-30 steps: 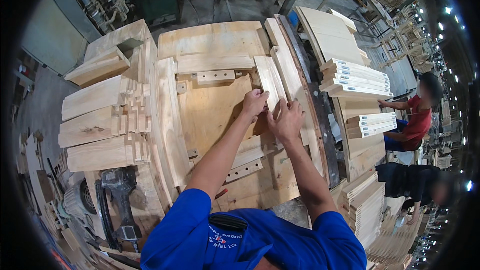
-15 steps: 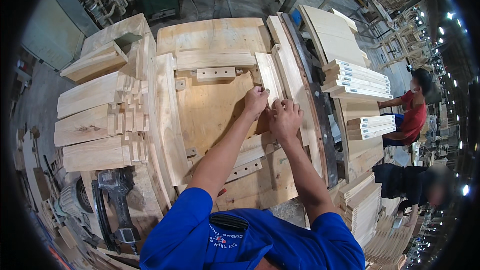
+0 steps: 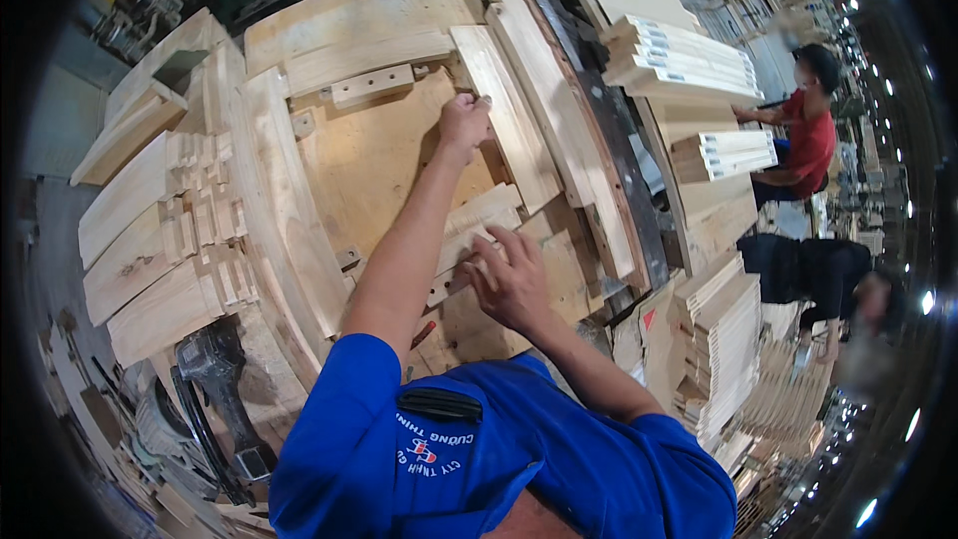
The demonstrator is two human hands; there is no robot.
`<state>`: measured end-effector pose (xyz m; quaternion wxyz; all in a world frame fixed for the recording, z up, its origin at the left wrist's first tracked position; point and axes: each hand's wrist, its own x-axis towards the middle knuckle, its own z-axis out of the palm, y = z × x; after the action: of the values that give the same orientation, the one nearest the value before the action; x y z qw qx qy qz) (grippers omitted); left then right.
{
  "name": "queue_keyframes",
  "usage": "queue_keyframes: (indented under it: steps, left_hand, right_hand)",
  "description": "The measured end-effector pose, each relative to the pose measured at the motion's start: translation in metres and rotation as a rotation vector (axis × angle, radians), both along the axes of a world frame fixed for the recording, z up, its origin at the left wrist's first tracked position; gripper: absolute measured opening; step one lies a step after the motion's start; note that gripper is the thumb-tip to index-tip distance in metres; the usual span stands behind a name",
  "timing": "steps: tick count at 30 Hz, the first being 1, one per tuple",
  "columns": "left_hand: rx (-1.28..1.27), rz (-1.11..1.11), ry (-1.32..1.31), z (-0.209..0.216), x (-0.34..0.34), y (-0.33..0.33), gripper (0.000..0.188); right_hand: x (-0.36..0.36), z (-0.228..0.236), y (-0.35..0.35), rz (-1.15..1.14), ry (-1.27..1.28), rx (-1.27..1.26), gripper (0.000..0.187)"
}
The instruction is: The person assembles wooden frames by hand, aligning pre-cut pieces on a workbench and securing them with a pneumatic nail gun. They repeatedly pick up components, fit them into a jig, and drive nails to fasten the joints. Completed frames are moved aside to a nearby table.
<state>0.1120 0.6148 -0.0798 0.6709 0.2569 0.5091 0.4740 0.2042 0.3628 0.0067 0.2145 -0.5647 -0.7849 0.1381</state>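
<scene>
A plywood jig board lies in front of me with curved wooden pieces fitted around it. My left hand reaches far across the board, fingers curled on the inner edge of a long curved wooden piece near its upper end. My right hand is closer to my body, fingers spread and resting on the end of a shorter wooden slat that lies across the lower part of the board. A small drilled block sits at the top of the board.
Finger-jointed wood blocks are stacked to the left, with a black power tool below them. Stacks of planks rise on the right. A person in a red shirt and another in dark clothes work beyond them.
My hands were together at the middle of the curved piece. The left hand has moved up toward its far end, and the right hand has drawn back onto the lower slat.
</scene>
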Motion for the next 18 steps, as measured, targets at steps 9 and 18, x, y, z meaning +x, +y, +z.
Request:
queue_keyframes:
  steps: [9, 18]
  left_hand:
    - [-0.03, -0.02, 0.015, 0.01, -0.007, 0.007, 0.026]
    - [-0.029, -0.062, -0.003, 0.008, -0.004, 0.01, 0.025]
  right_hand:
    - [-0.02, -0.036, 0.03, 0.139, -0.13, 0.072, 0.064]
    - [-0.019, -0.042, 0.029, 0.093, -0.115, 0.124, 0.063]
